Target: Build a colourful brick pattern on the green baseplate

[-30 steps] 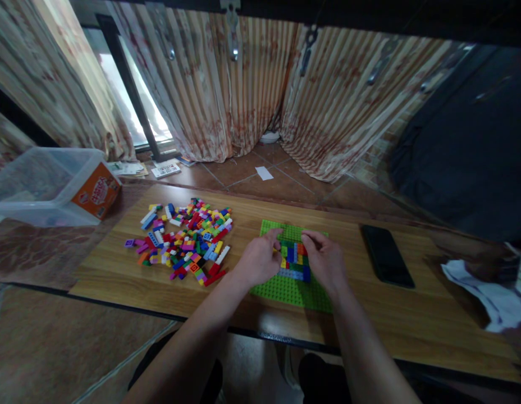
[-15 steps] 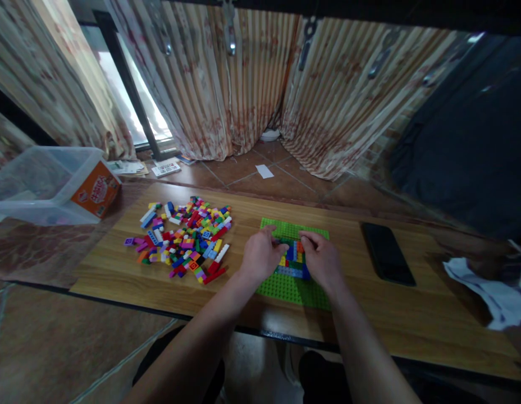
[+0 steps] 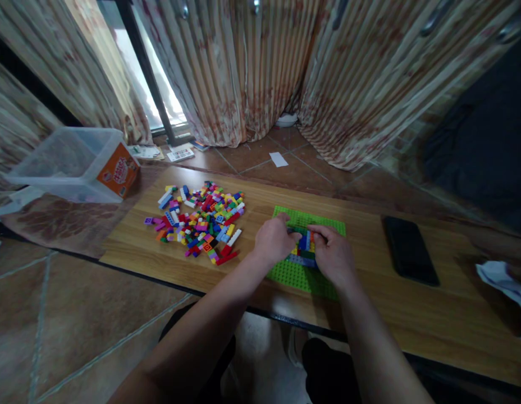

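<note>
A green studded baseplate (image 3: 302, 276) lies on the wooden table (image 3: 370, 314) in front of me. A small flat build of coloured bricks (image 3: 305, 247) sits on the plate's middle. My left hand (image 3: 275, 242) rests curled on the plate's left side, its fingertips pinched at the build's far edge. My right hand (image 3: 333, 255) lies curled on the right side of the build, fingers pressed on the bricks. Whether either hand holds a loose brick is hidden. A pile of loose coloured bricks (image 3: 201, 221) lies to the left of my left hand.
A clear plastic tub (image 3: 71, 163) with an orange label stands on the floor at the left. A black phone (image 3: 409, 249) lies on the table's right part, a white cloth (image 3: 507, 283) at the far right edge. Curtains hang behind, papers lie on the tiled floor.
Both hands have drawn closer together over the brick build. My head has turned left and down a little, so everything sits further right in view.
</note>
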A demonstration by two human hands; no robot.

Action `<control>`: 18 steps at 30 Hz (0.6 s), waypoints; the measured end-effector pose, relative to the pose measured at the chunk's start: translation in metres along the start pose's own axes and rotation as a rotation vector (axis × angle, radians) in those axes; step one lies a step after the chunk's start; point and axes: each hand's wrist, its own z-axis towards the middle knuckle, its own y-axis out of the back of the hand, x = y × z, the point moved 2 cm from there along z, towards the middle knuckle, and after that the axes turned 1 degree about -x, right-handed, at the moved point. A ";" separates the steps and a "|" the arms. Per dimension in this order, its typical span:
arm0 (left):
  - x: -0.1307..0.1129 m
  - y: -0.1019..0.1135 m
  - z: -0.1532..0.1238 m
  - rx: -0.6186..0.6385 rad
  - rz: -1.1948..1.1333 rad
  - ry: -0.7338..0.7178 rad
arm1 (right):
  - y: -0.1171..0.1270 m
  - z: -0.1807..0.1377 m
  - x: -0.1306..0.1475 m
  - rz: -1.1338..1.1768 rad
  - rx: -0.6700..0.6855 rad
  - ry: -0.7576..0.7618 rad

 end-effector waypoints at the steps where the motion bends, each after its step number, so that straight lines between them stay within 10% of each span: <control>1: 0.001 0.001 0.000 0.001 -0.006 0.002 | 0.000 0.000 0.000 -0.006 0.004 0.003; 18: 0.046 0.052 0.014 -0.375 -0.582 -0.200 | 0.009 0.001 0.015 0.047 -0.185 0.047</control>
